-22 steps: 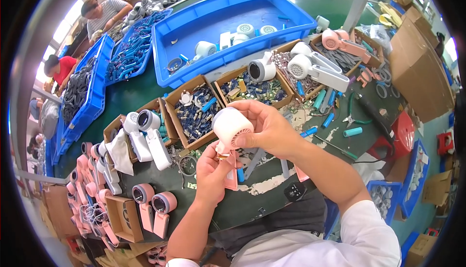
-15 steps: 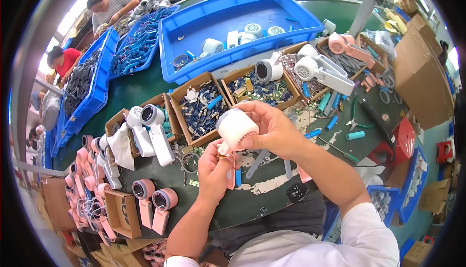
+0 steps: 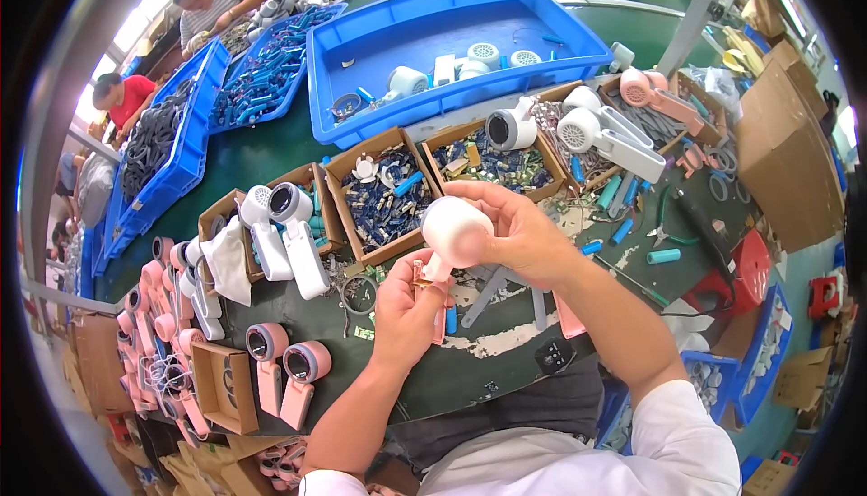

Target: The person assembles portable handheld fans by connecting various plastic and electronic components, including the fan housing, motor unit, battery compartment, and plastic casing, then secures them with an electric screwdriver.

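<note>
A pink handheld fan (image 3: 450,229) is held between my two hands over the front of the bench. My right hand (image 3: 526,240) grips its round head, the thumb on the near side. Below it, my left hand (image 3: 405,317) is closed around the handle end, which looks opened up, with small parts showing at the fingers. A blue battery cell (image 3: 451,319) and grey strips (image 3: 488,294) lie close by on the bench. My fingers hide much of the handle.
Cardboard boxes of circuit boards (image 3: 384,191) stand just beyond my hands, behind them a large blue bin (image 3: 339,130). Pink fans (image 3: 298,397) and white fans (image 3: 304,261) are at left. Green pliers (image 3: 666,225) lie at right. Two people work at far left.
The fan's head has turned in my right hand, so its vent holes no longer show clearly. Both hands still hold it. The whole view has shifted slightly.
</note>
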Motion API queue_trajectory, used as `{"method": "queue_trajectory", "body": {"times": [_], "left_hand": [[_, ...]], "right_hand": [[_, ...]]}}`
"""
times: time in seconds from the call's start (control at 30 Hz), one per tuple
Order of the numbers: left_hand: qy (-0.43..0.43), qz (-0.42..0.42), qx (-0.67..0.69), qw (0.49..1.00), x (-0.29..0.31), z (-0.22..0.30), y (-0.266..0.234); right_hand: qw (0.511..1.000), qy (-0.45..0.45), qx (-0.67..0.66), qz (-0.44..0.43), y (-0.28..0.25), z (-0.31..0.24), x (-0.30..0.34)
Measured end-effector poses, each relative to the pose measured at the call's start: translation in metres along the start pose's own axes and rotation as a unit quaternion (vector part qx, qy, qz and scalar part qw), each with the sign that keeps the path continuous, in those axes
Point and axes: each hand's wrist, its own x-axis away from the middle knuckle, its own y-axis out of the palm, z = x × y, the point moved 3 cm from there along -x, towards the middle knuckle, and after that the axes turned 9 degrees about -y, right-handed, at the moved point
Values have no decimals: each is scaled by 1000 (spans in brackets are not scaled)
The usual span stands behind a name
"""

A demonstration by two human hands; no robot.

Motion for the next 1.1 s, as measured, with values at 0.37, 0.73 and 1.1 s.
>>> {"method": "queue_trajectory", "body": {"times": [0.37, 0.73, 1.1], "left_hand": [[131, 132, -15, 982, 5, 12, -7], [318, 220, -108, 916, 12, 20, -27], [289, 127, 0, 949, 6, 21, -24]], "right_hand": [[989, 93, 112, 38, -6, 3, 6], [987, 124, -27, -95, 18, 11, 14], [976, 66, -178, -106, 10, 4, 11]]}}
